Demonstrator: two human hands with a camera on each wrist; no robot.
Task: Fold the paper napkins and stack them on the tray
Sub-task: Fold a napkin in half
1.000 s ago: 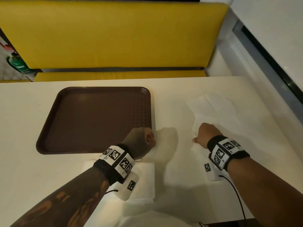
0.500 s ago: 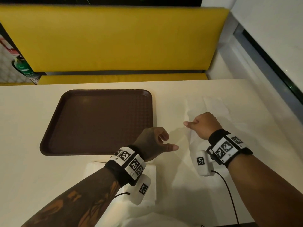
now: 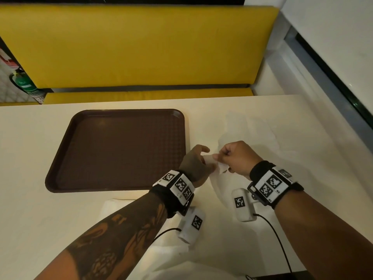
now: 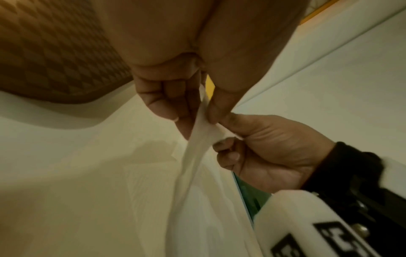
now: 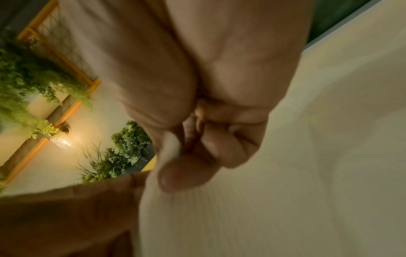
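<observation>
A white paper napkin (image 3: 217, 172) is lifted off the table between my two hands, just right of the brown tray (image 3: 66, 158). My left hand (image 3: 198, 160) pinches its upper edge between thumb and fingers (image 4: 193, 104). My right hand (image 3: 226, 158) pinches the same edge right beside it (image 4: 222, 135); the sheet (image 5: 219, 217) hangs down from both grips. The tray holds nothing. More white napkins (image 3: 254, 134) lie flat on the table at the right. Another napkin (image 3: 113, 207) lies under my left forearm near the front edge.
A yellow bench (image 3: 131, 47) runs along the far side of the cream table (image 3: 30, 199). A window ledge and wall (image 3: 323, 77) close off the right side. Wrist-camera cables (image 3: 282, 249) trail off the table's front edge.
My right hand lifted a napkin edge from the table and moved left. My left hand came away from the napkin near the front edge and rose to pinch the same raised napkin.
</observation>
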